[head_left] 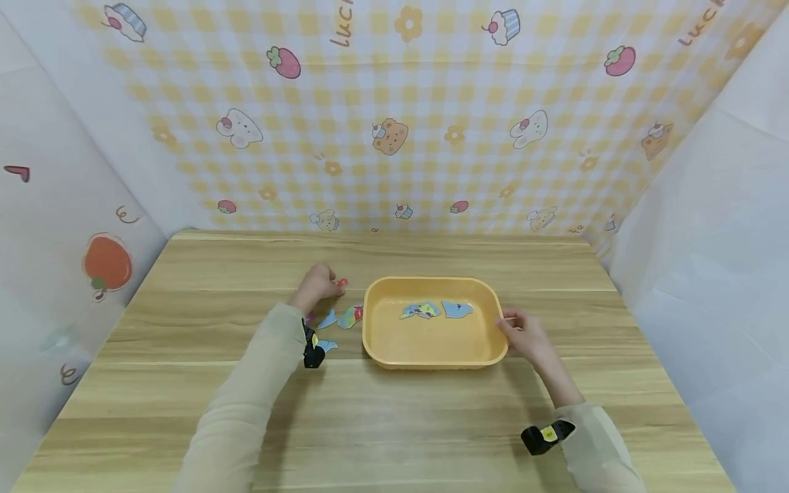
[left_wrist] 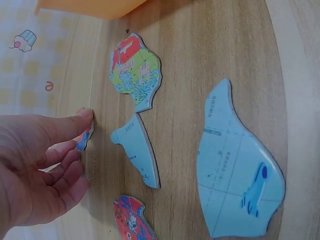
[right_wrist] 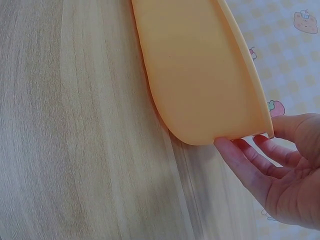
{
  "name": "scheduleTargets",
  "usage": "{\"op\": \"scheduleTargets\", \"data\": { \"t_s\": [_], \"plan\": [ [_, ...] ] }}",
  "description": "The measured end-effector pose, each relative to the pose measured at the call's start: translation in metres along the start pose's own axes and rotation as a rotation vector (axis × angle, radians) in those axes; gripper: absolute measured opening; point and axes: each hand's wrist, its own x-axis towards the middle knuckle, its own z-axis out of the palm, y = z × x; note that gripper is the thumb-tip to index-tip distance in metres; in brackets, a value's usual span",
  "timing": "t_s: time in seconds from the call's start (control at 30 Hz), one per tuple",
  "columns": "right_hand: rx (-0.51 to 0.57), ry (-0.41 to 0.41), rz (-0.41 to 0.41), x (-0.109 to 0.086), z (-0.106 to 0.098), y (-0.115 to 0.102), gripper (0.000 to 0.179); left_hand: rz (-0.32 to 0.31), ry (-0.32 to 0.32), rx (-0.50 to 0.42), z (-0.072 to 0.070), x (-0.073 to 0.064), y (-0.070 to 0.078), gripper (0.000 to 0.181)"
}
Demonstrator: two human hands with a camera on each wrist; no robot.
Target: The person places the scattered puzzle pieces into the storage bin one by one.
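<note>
My left hand (head_left: 318, 282) is beyond the tray's left end, pinching a small red-and-blue puzzle piece (left_wrist: 86, 134) with thumb and fingertips. Nearer to me on the tabletop lie a red-and-green map piece (left_wrist: 136, 70), a narrow light-blue piece (left_wrist: 137, 150), a larger light-blue piece (left_wrist: 240, 175) and a red-and-purple piece (left_wrist: 132, 217). On the right, my right hand (head_left: 522, 333) grips the end rim of a yellow plastic tray (right_wrist: 200, 75), thumb and fingers on both sides of the wall. Inside the tray are a multicoloured piece (head_left: 422, 311) and a blue piece (head_left: 457, 309).
The wooden table (head_left: 394, 424) reaches back to a yellow checked cloth backdrop (head_left: 394, 123). White sheets (head_left: 709, 226) hang at both sides. Black wrist cameras sit on both sleeves; the left one (head_left: 313, 346) hangs close over the loose pieces.
</note>
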Motion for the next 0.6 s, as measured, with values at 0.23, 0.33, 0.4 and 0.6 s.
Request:
{"op": "scheduleTargets", "data": {
  "t_s": [0.23, 0.33, 0.4, 0.6],
  "plan": [
    [0.011, 0.0, 0.003, 0.0, 0.001, 0.0, 0.042, -0.017, 0.012, 0.066, 0.005, 0.011, -0.004, 0.036],
    [0.013, 0.004, 0.008, 0.0, 0.002, -0.001, 0.042, -0.002, 0.025, 0.055, 0.006, 0.012, -0.006, 0.033],
    [0.013, 0.003, 0.009, 0.0, 0.002, -0.001, 0.042, 0.019, 0.037, 0.033, 0.007, 0.011, -0.006, 0.024],
    [0.008, 0.001, 0.014, 0.002, 0.001, 0.0, 0.041, 0.063, 0.07, -0.048, 0.005, 0.006, -0.005, 0.026]
  ]
}}
